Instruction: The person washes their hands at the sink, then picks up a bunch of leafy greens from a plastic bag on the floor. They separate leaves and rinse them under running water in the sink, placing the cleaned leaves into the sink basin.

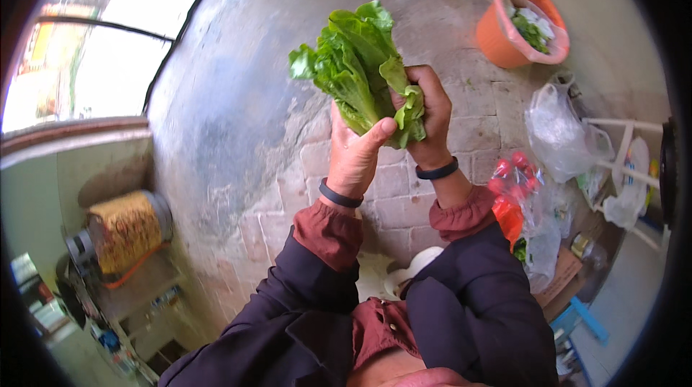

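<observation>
A head of green leafy lettuce [351, 57] is held up in front of me above the floor, its leaf tips pointing away. My left hand [354, 146] grips its base from below, with the thumb laid across the front. On the other side, my right hand [432, 105] has its fingers curled around some loosened outer leaves [409, 108]. Whether those leaves are still joined to the head, I cannot tell. The palm side of my right hand is hidden by the leaves. A dark band circles each wrist.
An orange bin [494, 35] with a liner and leafy scraps stands at the far right. Nearer are a clear plastic bag [559, 127], bagged red round produce [513, 176] and a cardboard box [559, 279]. At left, a yellow-wrapped cylinder [127, 230] sits by a window.
</observation>
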The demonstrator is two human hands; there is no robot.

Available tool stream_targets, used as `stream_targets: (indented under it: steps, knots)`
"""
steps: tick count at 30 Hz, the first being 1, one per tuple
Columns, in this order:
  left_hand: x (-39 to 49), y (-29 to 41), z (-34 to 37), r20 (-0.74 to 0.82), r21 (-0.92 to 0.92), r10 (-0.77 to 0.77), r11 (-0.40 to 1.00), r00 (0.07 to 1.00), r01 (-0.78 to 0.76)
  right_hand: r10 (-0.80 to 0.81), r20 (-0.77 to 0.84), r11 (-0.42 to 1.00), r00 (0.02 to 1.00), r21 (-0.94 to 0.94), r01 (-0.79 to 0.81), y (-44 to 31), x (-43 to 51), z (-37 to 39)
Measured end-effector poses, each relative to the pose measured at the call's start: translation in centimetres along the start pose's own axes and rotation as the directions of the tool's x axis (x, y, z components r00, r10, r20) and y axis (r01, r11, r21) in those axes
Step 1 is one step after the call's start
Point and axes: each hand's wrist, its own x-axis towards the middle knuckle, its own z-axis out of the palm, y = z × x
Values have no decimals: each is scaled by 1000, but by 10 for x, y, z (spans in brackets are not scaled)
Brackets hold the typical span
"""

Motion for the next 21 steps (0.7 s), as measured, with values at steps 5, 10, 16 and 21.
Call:
stream_targets:
  steps: [5,10,16,21]
  knots:
    - [-23,10,-12,-173,-37,-72,997,982,66,26,187,996,982,-92,-9,-11,0,17]
    - [-49,17,-21,-183,-234,-221,956,958,176,82,274,970,958,-243,-14,-44,-12,23]
    - [-88,46,0,-186,-468,-290,866,939,175,207,319,924,925,-375,-78,-120,-20,19]
    - [-119,99,31,-293,-411,-334,890,896,197,214,290,901,933,-427,-74,-202,-8,17]
